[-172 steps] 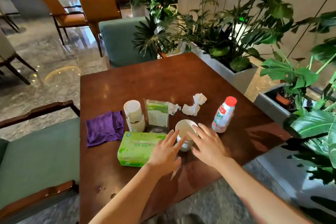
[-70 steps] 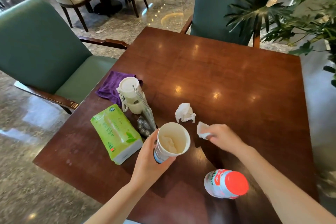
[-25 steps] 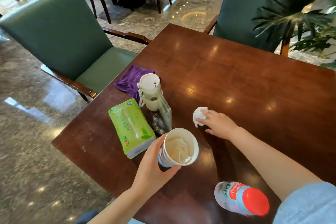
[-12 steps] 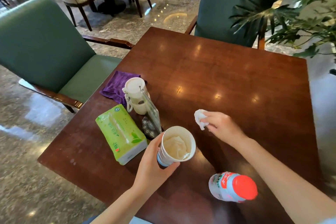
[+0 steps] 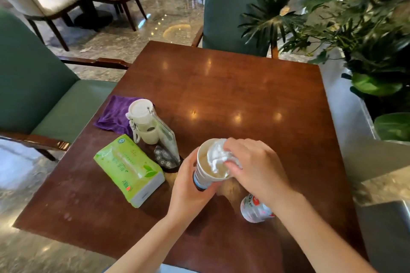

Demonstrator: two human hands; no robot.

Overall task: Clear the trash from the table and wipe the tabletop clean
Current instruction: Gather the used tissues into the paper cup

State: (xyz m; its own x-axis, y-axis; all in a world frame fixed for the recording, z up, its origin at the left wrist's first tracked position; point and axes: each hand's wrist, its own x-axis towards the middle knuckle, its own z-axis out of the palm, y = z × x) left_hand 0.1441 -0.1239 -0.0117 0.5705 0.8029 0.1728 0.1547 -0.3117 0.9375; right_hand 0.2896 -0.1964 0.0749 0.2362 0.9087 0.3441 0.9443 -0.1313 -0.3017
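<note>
My left hand [image 5: 188,186] grips a white paper cup [image 5: 205,173] a little above the brown wooden table [image 5: 244,95]. Over the cup's mouth my right hand [image 5: 255,166] pinches a crumpled white tissue [image 5: 216,157], which sits partly inside the cup. A small plastic bottle [image 5: 254,209] with a red and white label stands near the front edge, mostly hidden under my right forearm. A purple cloth [image 5: 113,113] lies at the table's left edge.
A green tissue pack [image 5: 131,170], a white lidded jar [image 5: 143,122] and a clear acrylic sign stand [image 5: 167,139] are grouped at the left. Green armchairs [image 5: 33,86] stand at the left and far sides. Leafy plants [image 5: 359,29] in a planter line the right.
My right hand has lifted the last crumpled tissue off the tabletop and brought it back over the cup. My left hand kept its hold on the cup.
</note>
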